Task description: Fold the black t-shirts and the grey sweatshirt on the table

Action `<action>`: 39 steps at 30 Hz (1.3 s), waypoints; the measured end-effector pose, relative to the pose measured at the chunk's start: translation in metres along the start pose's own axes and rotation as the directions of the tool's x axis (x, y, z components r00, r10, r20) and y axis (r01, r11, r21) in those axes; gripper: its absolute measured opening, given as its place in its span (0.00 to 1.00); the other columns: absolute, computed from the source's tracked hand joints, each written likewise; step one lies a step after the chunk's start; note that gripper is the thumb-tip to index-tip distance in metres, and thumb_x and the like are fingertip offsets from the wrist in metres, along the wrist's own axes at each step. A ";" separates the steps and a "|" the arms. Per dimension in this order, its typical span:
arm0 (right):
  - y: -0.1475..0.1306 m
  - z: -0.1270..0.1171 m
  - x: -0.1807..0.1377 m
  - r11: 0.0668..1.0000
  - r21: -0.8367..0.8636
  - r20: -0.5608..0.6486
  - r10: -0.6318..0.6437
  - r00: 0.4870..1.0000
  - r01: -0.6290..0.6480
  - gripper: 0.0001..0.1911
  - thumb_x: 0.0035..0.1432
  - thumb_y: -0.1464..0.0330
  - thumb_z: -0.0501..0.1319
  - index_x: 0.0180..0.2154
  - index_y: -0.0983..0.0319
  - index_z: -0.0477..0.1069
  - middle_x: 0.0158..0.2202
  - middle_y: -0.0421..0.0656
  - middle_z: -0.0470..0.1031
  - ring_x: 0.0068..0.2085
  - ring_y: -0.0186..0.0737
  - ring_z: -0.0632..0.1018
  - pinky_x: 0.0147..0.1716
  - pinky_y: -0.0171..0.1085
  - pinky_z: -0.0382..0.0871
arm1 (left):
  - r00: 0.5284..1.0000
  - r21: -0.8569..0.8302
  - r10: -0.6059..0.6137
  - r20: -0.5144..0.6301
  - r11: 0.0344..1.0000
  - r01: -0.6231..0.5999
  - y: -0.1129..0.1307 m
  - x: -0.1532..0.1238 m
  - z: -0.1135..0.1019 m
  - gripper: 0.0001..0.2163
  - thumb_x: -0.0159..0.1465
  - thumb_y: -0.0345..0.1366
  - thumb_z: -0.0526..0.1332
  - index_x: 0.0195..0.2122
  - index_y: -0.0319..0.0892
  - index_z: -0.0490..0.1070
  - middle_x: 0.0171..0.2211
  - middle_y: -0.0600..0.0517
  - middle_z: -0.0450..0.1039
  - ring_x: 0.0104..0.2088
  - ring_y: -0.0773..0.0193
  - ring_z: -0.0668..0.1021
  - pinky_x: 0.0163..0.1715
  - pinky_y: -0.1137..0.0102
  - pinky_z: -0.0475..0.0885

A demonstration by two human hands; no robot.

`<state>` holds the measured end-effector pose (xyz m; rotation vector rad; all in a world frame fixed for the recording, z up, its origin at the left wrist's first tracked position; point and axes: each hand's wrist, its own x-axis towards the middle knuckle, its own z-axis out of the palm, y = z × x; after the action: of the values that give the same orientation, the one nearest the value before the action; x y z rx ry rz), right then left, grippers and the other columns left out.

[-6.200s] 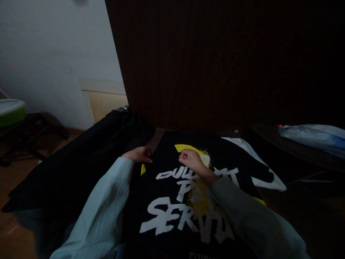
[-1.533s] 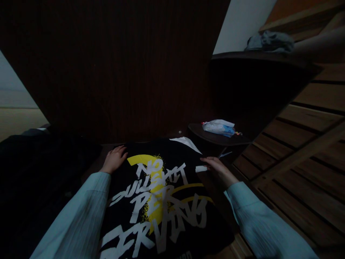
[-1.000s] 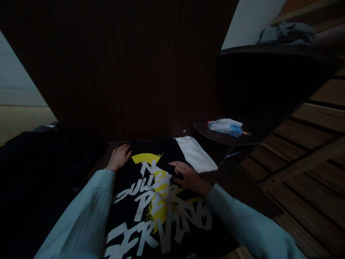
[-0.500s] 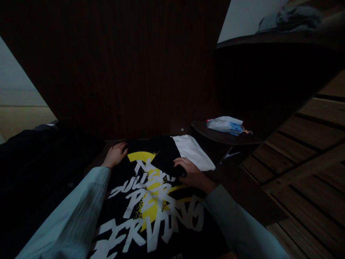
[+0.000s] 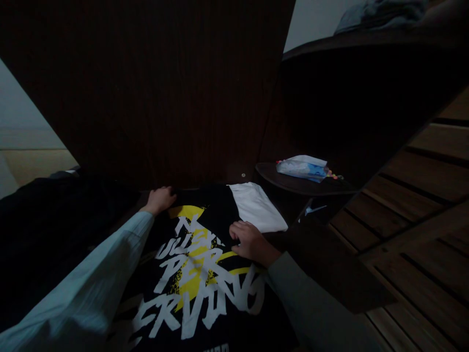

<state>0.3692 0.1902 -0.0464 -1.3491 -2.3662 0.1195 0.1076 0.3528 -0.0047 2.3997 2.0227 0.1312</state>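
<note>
A black T-shirt printed with large white lettering and a yellow splash lies flat on a dark surface in front of the person, its collar end pointing away toward a dark wooden panel. The left hand rests at the shirt's far left corner, fingers curled over the edge of the cloth; whether it pinches the fabric or only presses on it cannot be told in the dim light. The right hand lies on the shirt's right side, fingers bent and closed down on a folded-over part of the black cloth, just beside the white sleeve that spreads flat to the right of the shirt's body. Both forearms are in pale, ribbed sleeves.

To the left of the shirt a heap of dark clothing fills the near-left area, touching or nearly touching the shirt's left edge. To the right, well apart from the hands, a small dark round table carries a crumpled plastic packet, white and blue, lying on its side; what is in it cannot be made out. Above that, on a dark shelf, grey cloth is bundled at the picture's upper edge. Slatted wooden boards run along the right.
</note>
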 end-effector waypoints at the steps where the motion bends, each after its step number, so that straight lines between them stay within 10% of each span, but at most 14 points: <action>1: -0.002 0.000 0.001 1.000 -0.016 0.011 0.021 1.000 -0.020 0.09 0.39 0.74 0.59 0.24 0.60 0.58 0.26 0.38 0.64 0.30 0.36 0.64 0.30 0.35 0.55 | 0.999 -0.046 0.022 -0.038 0.999 -0.023 0.013 0.001 -0.002 0.17 0.58 0.38 0.49 0.44 0.39 0.69 0.45 0.43 0.71 0.46 0.54 0.73 0.44 0.64 0.65; 5: -0.007 -0.001 0.003 0.994 -0.070 0.041 0.091 0.995 -0.088 0.10 0.41 0.68 0.61 0.22 0.60 0.58 0.26 0.39 0.64 0.31 0.37 0.65 0.32 0.36 0.55 | 0.981 -0.384 0.160 -0.114 0.903 -0.192 0.076 0.005 0.006 0.14 0.58 0.40 0.51 0.39 0.41 0.71 0.40 0.47 0.73 0.40 0.60 0.74 0.40 0.70 0.66; 11: 0.000 0.008 0.002 0.998 -0.048 -0.015 0.049 0.999 -0.049 0.11 0.41 0.71 0.60 0.21 0.60 0.55 0.25 0.38 0.63 0.30 0.36 0.65 0.30 0.35 0.55 | 0.993 -0.603 0.082 -0.086 0.789 -0.118 0.132 0.025 0.032 0.17 0.54 0.50 0.56 0.31 0.39 0.71 0.31 0.45 0.74 0.33 0.57 0.75 0.31 0.70 0.66; 28: -0.002 0.002 0.000 0.991 -0.004 0.073 0.131 0.989 -0.131 0.11 0.43 0.73 0.60 0.24 0.60 0.56 0.27 0.39 0.64 0.31 0.36 0.65 0.31 0.35 0.55 | 0.986 -0.922 0.155 -0.057 0.370 -0.112 0.132 0.034 0.057 0.14 0.46 0.43 0.62 0.18 0.41 0.58 0.16 0.60 0.56 0.19 0.73 0.60 0.20 0.76 0.55; 39: -0.004 -0.009 -0.004 0.998 0.055 -0.270 0.039 0.962 -0.025 0.13 0.39 0.74 0.57 0.22 0.59 0.51 0.23 0.38 0.59 0.29 0.37 0.61 0.30 0.37 0.54 | 0.995 -0.985 0.100 0.023 0.174 0.005 0.123 0.036 0.056 0.08 0.51 0.34 0.56 0.20 0.42 0.56 0.17 0.61 0.55 0.17 0.74 0.59 0.19 0.77 0.55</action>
<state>0.3717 0.1841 -0.0381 -1.2902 -2.1006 0.0041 0.2387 0.3702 -0.0513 1.4556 1.0622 0.9951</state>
